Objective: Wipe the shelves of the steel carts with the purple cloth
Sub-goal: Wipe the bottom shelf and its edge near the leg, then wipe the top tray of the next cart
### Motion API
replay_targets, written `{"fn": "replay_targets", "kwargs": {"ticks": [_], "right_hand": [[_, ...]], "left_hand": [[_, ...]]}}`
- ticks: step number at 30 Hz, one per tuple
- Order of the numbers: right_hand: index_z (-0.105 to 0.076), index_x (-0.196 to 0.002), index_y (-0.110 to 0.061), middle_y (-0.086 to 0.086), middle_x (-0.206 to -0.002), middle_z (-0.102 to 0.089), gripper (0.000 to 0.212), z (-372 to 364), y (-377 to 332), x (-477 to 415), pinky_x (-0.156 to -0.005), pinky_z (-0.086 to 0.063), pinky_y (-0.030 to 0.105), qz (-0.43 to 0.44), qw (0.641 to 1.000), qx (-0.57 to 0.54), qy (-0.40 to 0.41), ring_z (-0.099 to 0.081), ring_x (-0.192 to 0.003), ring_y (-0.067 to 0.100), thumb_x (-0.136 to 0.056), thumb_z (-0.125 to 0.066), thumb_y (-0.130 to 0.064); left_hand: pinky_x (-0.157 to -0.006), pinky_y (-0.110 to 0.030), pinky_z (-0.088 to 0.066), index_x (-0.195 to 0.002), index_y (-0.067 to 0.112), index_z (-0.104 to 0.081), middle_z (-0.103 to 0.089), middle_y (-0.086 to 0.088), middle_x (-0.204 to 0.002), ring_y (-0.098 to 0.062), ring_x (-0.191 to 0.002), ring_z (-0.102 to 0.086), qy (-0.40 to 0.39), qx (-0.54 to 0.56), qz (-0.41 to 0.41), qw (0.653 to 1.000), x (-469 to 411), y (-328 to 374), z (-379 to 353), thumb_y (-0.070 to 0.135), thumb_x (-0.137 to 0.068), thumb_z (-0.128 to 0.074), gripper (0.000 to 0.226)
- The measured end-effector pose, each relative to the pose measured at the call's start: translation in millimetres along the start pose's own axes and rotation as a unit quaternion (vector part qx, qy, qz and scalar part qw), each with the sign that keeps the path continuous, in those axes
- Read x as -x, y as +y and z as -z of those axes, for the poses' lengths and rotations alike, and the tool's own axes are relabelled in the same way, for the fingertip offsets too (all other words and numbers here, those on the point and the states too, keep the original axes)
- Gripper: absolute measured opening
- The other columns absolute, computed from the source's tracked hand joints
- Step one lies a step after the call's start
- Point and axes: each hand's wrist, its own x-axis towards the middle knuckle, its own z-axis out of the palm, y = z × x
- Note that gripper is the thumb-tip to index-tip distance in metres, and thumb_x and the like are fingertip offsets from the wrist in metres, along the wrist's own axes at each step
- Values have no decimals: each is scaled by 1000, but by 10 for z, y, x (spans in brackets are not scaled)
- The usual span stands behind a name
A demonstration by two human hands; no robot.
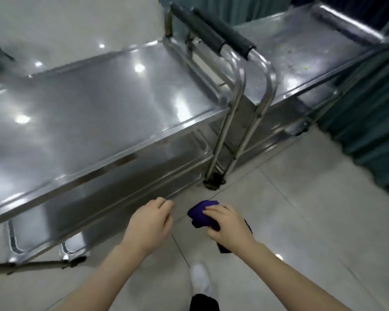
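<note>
Two steel carts stand end to end in front of me. The near cart (pixel 88 104) fills the left and middle, its shiny top shelf bare, with lower shelves (pixel 112 182) under it. The far cart (pixel 305 57) is at the upper right, with small specks on its top. My right hand (pixel 229 223) grips the bunched purple cloth (pixel 200 214) in the air above the floor, just off the near cart's front edge. My left hand (pixel 151 223) hovers beside it with loosely curled fingers and holds nothing.
Both carts' push handles (pixel 213 30) with black grips meet in the middle, their steel uprights (pixel 238 122) running down to a caster (pixel 213 182). Teal curtains (pixel 368 122) hang at the right. Pale floor tiles (pixel 301 221) lie below; my white shoe (pixel 200 279) shows at the bottom.
</note>
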Motion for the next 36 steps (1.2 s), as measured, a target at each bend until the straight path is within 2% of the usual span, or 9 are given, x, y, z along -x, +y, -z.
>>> {"fn": "replay_targets", "kwargs": {"ticks": [3,7,11,15,21,23,26,31,36], "right_hand": [[-69,-120,-22,-8,-123,-66,47,868,-1,175,-96,-42,29,-33,997,5,68,-55,-114,17,-74,-71,-29],[-72,-116,-21,-9,-119,-67,46,1800,162,233,-95,-49,36,-49,989,8,142,-57,-113,17,-70,-72,-28],[-74,-110,-20,-10,-114,-69,45,2500,463,210,-92,-50,36,-75,971,-1,228,-59,-107,18,-66,-70,-27],[-75,-107,-19,-8,-111,-70,46,3004,730,125,-90,-50,36,-88,956,-25,278,-60,-102,20,-62,-68,-23],[-74,-111,-19,-7,-115,-69,46,3563,1119,-343,-96,-46,37,-93,954,-32,284,-57,-108,19,-66,-69,-25],[-72,-115,-19,-7,-118,-67,47,3680,1243,-568,-99,-44,37,-93,955,-34,278,-55,-112,19,-68,-73,-19],[-70,-120,-20,-7,-123,-64,49,3811,1430,-940,-103,-40,34,-88,964,-26,250,-51,-118,16,-71,-73,-19],[-66,-124,-23,-10,-128,-61,48,4034,1674,-1624,-103,-38,37,-79,978,-2,192,-47,-122,14,-76,-69,-23],[-68,-122,-17,-5,-125,-64,48,4185,1835,-2353,-102,-37,26,-40,990,6,137,-52,-118,18,-74,-70,-19]], "left_hand": [[-68,-31,-54,-109,15,-66,-65,-1,-99,-21,-87,-65,24,14,-49,998,-267,525,592,17,-84,-63,25],[-74,-28,-53,-116,22,-62,-64,7,-105,-14,-94,-63,55,26,-86,994,-709,1128,1127,23,-88,-59,28],[-81,-21,-45,-129,32,-47,-56,16,-117,-5,-105,-55,75,60,-86,992,-1178,1625,1323,33,-92,-51,38],[-82,-25,-49,-130,32,-46,-55,15,-116,-6,-101,-56,64,73,-97,991,-1592,1993,1363,32,-93,-50,38],[-80,-29,-50,-126,29,-50,-55,11,-113,-8,-97,-53,83,70,-98,989,-2314,2186,1445,29,-93,-50,33],[-83,-29,-49,-127,27,-51,-56,10,-117,-10,-103,-54,92,63,-97,989,-2615,2189,1468,28,-93,-50,35],[-88,-30,-46,-129,22,-53,-57,5,-120,-15,-112,-53,107,64,-91,988,-3117,2178,1474,26,-93,-50,36],[-94,-32,-42,-128,22,-54,-57,3,-124,-17,-105,-56,127,99,-63,985,-3835,2113,1478,25,-93,-49,35],[-99,-31,-36,-128,21,-54,-55,3,-127,-18,-118,-48,143,110,3,984,-4279,1927,1460,23,-92,-50,36]]}}
